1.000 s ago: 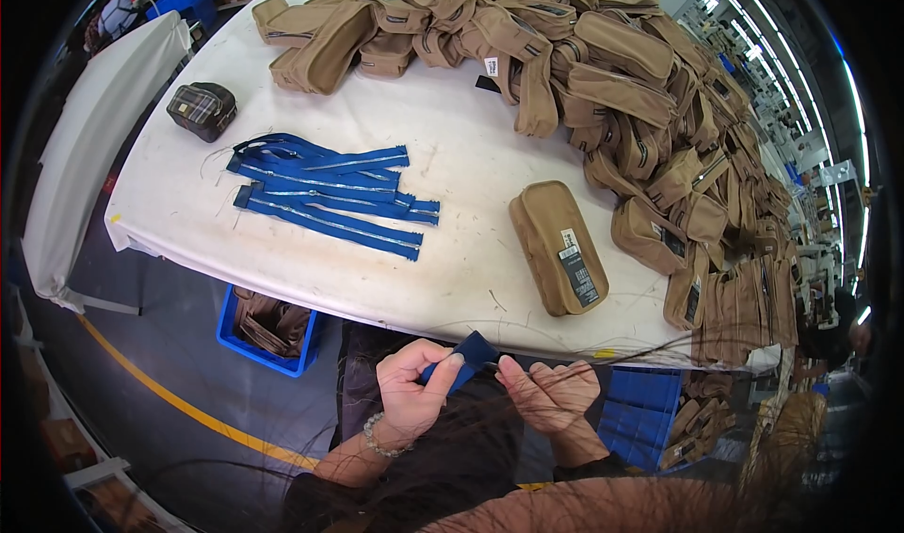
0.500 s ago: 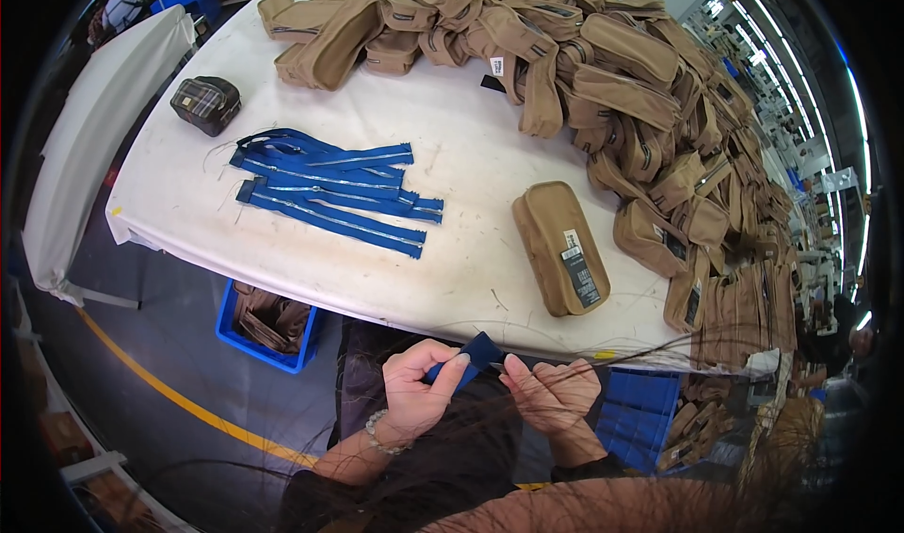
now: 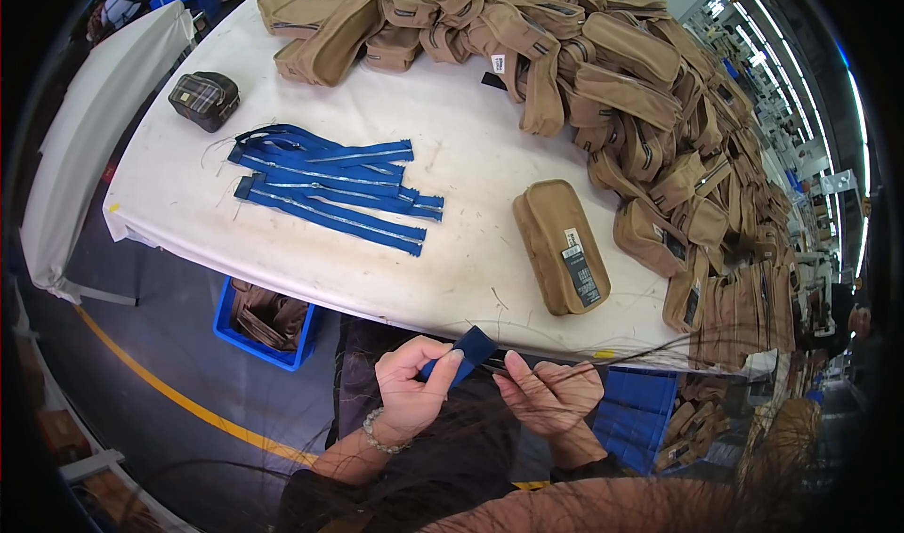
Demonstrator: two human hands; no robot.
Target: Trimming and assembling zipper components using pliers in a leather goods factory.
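Note:
At the table's near edge my left hand (image 3: 407,390) pinches a piece of blue zipper tape (image 3: 476,347) between thumb and fingers, its dark end standing up. Just to the right, my right hand (image 3: 554,396) is closed round a slim metal tool, likely thread snips (image 3: 493,365), whose tip points at the blue piece. Most of that tool is hidden in the fingers. Several blue zippers (image 3: 325,180) with silvery teeth lie in a loose stack on the left half of the table. A tan fabric pouch (image 3: 556,246) with a dark label lies beyond my right hand.
A large heap of tan pouches (image 3: 621,100) covers the table's far and right sides. A small plaid pouch (image 3: 204,100) sits at the left. Below the white-covered table (image 3: 452,260) stands a blue bin (image 3: 303,349) of brown pieces; another blue crate (image 3: 640,411) is at right.
My left hand has moved slightly left with the blue piece, away from my right hand. A gap has opened between the piece and my right fingers, showing more of the tool.

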